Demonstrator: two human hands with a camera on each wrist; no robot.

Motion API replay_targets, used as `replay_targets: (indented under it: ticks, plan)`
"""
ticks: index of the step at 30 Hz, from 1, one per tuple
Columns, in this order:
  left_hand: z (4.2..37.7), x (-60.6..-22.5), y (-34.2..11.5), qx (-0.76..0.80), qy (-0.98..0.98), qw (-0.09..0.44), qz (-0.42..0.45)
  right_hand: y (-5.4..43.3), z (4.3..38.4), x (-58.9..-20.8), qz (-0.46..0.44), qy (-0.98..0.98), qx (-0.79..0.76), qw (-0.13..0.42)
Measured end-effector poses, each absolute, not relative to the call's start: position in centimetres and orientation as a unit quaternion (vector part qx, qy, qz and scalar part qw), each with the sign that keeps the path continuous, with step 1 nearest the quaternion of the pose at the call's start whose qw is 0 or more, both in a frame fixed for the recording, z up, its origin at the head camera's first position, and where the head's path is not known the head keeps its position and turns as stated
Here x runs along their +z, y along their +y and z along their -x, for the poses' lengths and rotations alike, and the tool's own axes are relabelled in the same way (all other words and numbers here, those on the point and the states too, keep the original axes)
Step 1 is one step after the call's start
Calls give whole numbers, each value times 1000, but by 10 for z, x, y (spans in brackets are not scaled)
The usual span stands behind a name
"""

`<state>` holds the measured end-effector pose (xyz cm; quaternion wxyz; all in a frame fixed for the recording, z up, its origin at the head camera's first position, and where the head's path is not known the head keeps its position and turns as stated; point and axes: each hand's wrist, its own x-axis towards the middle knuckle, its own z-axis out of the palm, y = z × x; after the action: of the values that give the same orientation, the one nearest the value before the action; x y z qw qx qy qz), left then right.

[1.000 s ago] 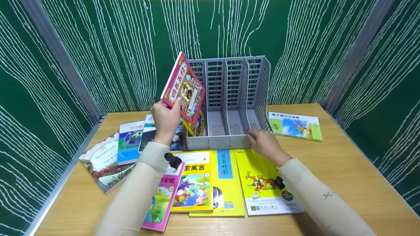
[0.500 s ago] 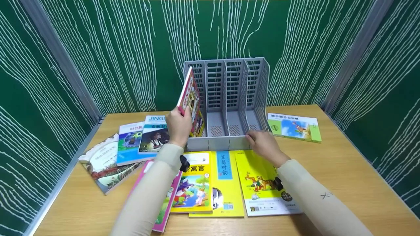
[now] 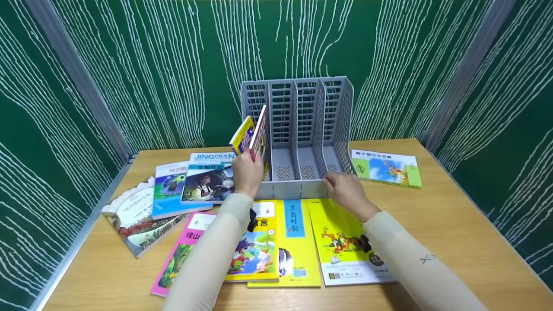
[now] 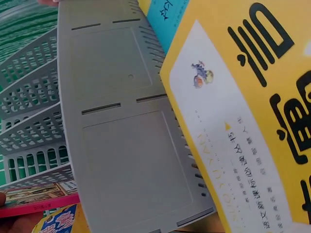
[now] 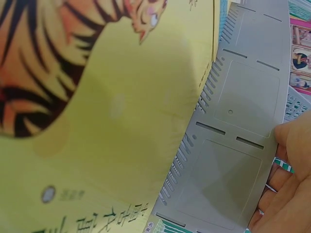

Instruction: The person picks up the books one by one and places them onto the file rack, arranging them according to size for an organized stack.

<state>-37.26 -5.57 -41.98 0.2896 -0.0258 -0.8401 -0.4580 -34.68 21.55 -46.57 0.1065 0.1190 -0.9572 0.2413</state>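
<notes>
My left hand [image 3: 247,175] grips a thin pink-edged book [image 3: 260,131] by its near edge. The book stands upright in the leftmost compartment of a grey file rack [image 3: 287,188]. Left of it leans a smaller yellow-and-purple book [image 3: 243,137], its lower part hidden by my hand. In the left wrist view the pink cover edge [image 4: 39,206] lies beside my fingertips [image 4: 14,224]. My right hand [image 3: 350,192] holds the rack's low front wall near its right end, with thumb outside and fingers behind it in the right wrist view.
Several books lie on the wooden table [image 3: 466,242]: a pink one [image 3: 173,263] and yellow ones [image 3: 304,259] in front of the rack, a blue one [image 3: 168,203] and others at left, and a green-and-white one [image 3: 386,168] at right. A patterned green wall stands behind.
My left hand has moved right and lowered the pink-edged book into the leftmost compartment, turning it edge-on. The yellow-and-purple book now shows at its left. My right hand stays on the rack.
</notes>
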Motion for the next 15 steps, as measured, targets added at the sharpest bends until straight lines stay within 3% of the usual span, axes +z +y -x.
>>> replay_targets:
  ticks: [6,15]
  plan:
    - [380,-426,-52,-435,-851,295,6,216,346,-467,-120,-959,234,111]
    - [384,-421,-51,-443,-867,225,-35,216,346,-466,-123,-960,227,111]
